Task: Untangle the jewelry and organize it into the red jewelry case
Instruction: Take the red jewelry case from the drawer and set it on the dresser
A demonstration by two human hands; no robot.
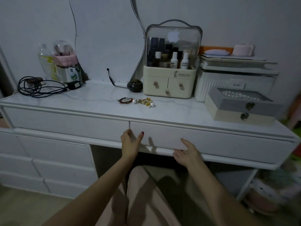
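Item: jewelry (136, 101), a small tangled heap of beaded bracelet, pearls and gilt pieces, lying at centre frame on the white vanity top (81, 98), just left of the cream cosmetic organizer (169, 82); no red jewelry case is visible. Handling, as judged: light, loose and slippery, thin links likely to snag or kink, so best lifted by the stout bracelet or single pearls, not tugged. Hands: left hand (130, 141) grips the drawer (211, 142) at its left edge, right hand (187, 151) hooks its lower lip, below centre.
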